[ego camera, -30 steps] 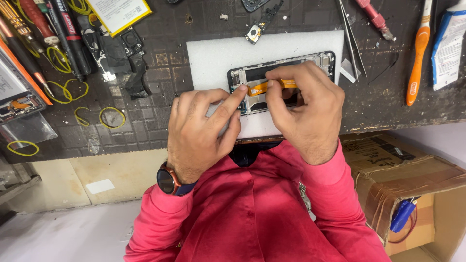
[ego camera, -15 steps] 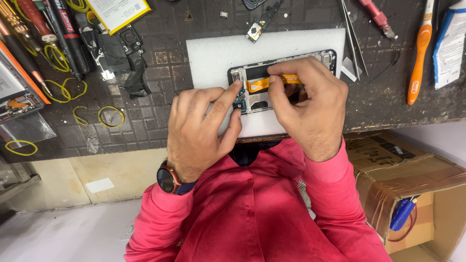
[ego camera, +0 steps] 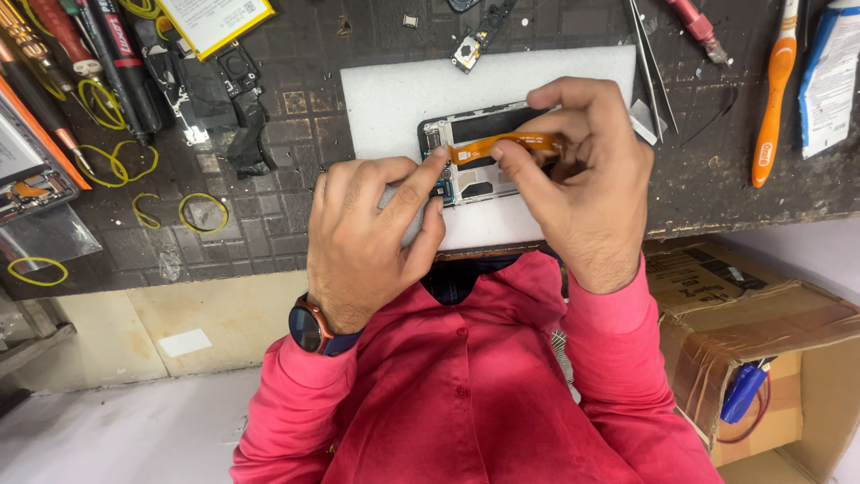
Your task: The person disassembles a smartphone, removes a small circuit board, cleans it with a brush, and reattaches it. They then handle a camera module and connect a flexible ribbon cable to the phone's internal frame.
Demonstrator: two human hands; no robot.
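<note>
An opened black smartphone frame (ego camera: 475, 157) is lying on a white foam pad (ego camera: 394, 94) on the dark bench (ego camera: 287, 224). The right hand (ego camera: 582, 175) is pinching a flat orange ribbon cable (ego camera: 502, 143) between closed fingers (ego camera: 515, 166), while the left hand (ego camera: 367, 233) is pressing 1 extended fingertip on the cable's left end, its other fingers curled, holding nothing.

Brown cardboard box (ego camera: 761, 332) lower right

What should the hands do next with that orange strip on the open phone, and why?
Probably press the strip's loose end down. The left hand pins one end of the orange flex cable with its forefinger near the corner of the opened phone. The right hand pinches the other end, which looks raised above the phone.
</note>
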